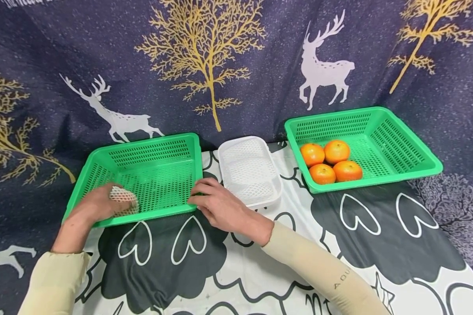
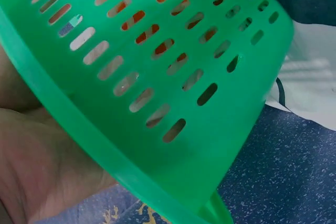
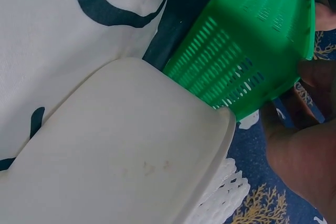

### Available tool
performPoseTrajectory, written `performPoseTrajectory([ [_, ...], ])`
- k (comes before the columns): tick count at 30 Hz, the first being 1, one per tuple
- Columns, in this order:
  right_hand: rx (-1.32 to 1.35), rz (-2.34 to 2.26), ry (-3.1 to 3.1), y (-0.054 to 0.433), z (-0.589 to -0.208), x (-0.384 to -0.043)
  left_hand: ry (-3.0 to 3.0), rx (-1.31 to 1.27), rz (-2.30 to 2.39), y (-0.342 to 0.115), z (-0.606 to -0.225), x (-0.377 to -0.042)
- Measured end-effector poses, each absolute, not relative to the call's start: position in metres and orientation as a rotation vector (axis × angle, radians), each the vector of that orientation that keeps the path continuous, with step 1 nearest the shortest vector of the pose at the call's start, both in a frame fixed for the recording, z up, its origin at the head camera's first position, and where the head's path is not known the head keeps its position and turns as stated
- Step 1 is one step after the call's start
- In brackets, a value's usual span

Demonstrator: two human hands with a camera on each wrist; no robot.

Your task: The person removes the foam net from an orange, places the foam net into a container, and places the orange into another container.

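Note:
In the head view, my left hand point(image 1: 98, 203) reaches into the left green basket point(image 1: 157, 215) and holds an orange fruit in a white foam net point(image 1: 123, 197) near its front left corner. Through the basket's slots in the left wrist view, patches of orange point(image 2: 134, 20) show; the fingers are mostly hidden behind the wall. My right hand point(image 1: 220, 205) grips that basket's rim at the front right corner. In the right wrist view, thumb and fingers point(image 3: 278, 124) sit at the rim of the green basket point(image 3: 247, 51).
Between the baskets stands a white tray point(image 1: 277, 186) with white foam nets point(image 1: 248, 164) inside. At the right, another green basket point(image 1: 378, 177) holds several orange fruits point(image 1: 337, 152) in its left end. A dark patterned cloth point(image 1: 260, 87) hangs behind the table.

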State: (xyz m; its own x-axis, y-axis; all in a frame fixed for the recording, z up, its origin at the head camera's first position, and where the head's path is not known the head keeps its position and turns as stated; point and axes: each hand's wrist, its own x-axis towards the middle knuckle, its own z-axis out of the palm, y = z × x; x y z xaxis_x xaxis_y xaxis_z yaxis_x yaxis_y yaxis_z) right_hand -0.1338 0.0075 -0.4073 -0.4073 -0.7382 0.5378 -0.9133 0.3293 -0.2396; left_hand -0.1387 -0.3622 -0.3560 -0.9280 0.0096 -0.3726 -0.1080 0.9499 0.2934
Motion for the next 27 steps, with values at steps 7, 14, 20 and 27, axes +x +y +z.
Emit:
performPoseTrajectory([
  [7,1.464,0.741,-2.273,0.008,-0.408,-0.133,2.697,-0.075,0.423,-0.358,-0.360,-0.141],
  [14,1.472,0.746,-2.277,0.007,-0.409,-0.133,2.691,-0.054,0.428,-0.355,-0.364,-0.141],
  [20,1.462,0.740,-2.280,0.008,-0.408,-0.133,2.694,-0.059,0.405,-0.353,-0.364,-0.142],
  [27,1.457,0.744,-2.278,0.009,-0.409,-0.134,2.709,-0.050,0.419,-0.351,-0.364,-0.144],
])
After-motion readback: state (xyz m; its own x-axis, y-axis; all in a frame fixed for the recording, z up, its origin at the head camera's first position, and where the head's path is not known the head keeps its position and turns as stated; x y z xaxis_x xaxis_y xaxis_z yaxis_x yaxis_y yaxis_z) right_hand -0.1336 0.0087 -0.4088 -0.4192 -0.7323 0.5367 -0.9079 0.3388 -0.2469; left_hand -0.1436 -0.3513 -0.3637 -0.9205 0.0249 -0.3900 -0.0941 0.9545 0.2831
